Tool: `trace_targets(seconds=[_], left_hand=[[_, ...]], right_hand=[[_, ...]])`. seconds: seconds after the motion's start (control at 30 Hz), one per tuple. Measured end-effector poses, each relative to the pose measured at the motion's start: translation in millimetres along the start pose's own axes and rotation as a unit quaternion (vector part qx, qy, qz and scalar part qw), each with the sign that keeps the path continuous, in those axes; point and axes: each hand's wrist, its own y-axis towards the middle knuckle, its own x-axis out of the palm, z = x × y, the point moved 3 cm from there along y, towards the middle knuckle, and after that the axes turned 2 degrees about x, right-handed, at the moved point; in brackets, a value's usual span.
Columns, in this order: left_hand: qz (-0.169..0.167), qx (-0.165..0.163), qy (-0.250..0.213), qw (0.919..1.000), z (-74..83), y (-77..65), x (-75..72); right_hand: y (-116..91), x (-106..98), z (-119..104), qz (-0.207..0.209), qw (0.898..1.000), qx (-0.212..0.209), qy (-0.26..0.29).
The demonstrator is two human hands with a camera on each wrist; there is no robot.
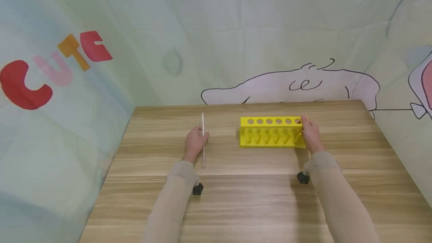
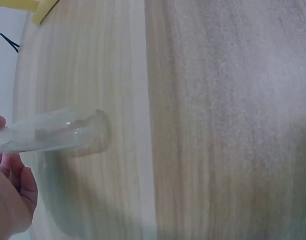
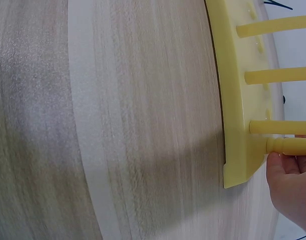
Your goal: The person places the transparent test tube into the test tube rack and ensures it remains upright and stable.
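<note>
My left hand (image 1: 195, 141) pinches a transparent test tube (image 1: 204, 158) over the left part of the table. In the left wrist view the test tube (image 2: 57, 132) points away from the fingers, and part of it is hidden behind them. A yellow test tube rack (image 1: 270, 122) stands to the right, with a row of several round holes along its top and upright pegs below. My right hand (image 1: 312, 136) grips the rack's right end. Up close, the right wrist view shows thumb and fingers around the end post of the rack (image 3: 238, 100).
Both hands work over a wood-grain table (image 1: 249, 198). A printed cloth backdrop (image 1: 216, 48) rises behind its far edge and along the left side. Small black pieces (image 1: 197, 189) sit at the cuffs of both sleeves.
</note>
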Motion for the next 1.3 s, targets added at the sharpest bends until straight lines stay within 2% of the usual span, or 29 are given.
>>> trace_targets(seconds=[0.57,1.0,1.3], left_hand=[[0.015,0.008,-0.025,0.9995,12.5,-1.2,-8.8],[0.031,0.033,-0.072,0.9964,31.6,-0.7,-12.6],[0.045,0.058,-0.082,0.9939,41.5,-3.7,-15.0]], right_hand=[[-0.9,-0.4,-0.3,-0.007,1.0,0.003,0.003],[-4.7,0.7,-2.9,-0.002,1.0,-0.009,0.016],[-4.7,0.4,-2.3,0.002,1.0,-0.013,0.019]])
